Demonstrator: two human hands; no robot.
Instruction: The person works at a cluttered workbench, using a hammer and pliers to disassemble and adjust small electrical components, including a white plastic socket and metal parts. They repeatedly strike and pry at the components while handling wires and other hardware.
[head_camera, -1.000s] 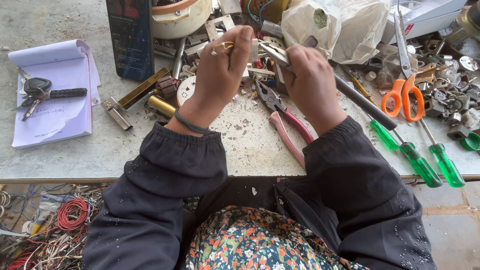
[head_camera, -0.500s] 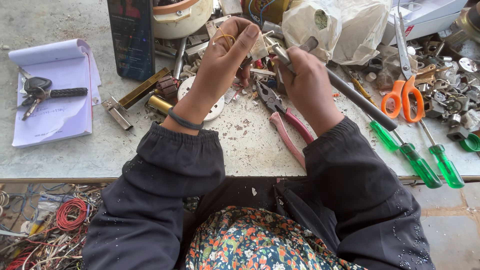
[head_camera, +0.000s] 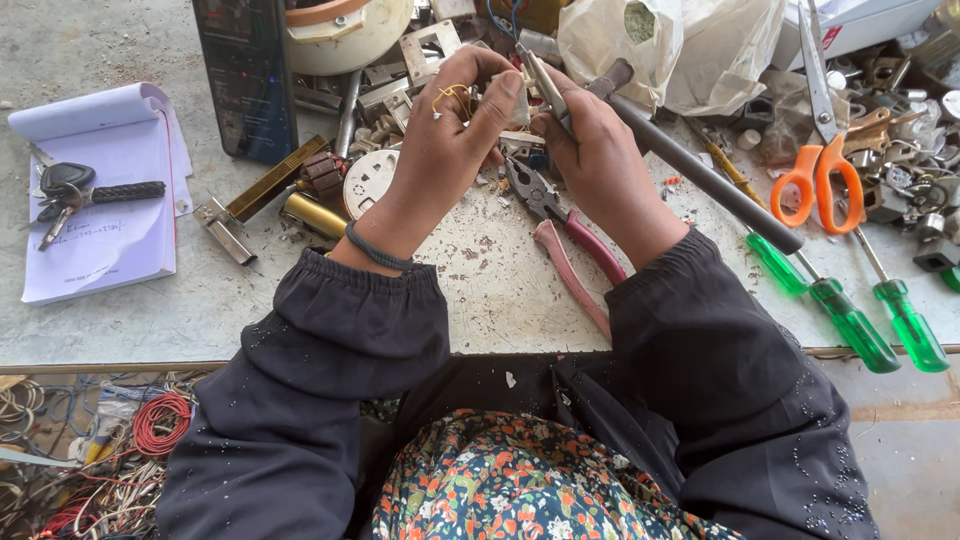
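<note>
While the left hand (head_camera: 455, 130) pinches a yellow wire loop (head_camera: 450, 96), the right hand (head_camera: 595, 150) grips a metal tool (head_camera: 545, 85) above the pliers (head_camera: 560, 235) on the table (head_camera: 480, 280).

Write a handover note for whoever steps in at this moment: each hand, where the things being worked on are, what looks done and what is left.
Left hand: raised over the bench, fingers pinched on a small part with yellow wire looped on it.
Right hand: gripping a slim metal tool, tip pointing up beside the part.
Pink-handled pliers lie on the worktop just under the hands; orange scissors and green screwdrivers lie to the right.
Done: part picked up, tool in hand.
Left: cannot tell how far the wire work has got; the part is mostly hidden by the fingers.
</note>
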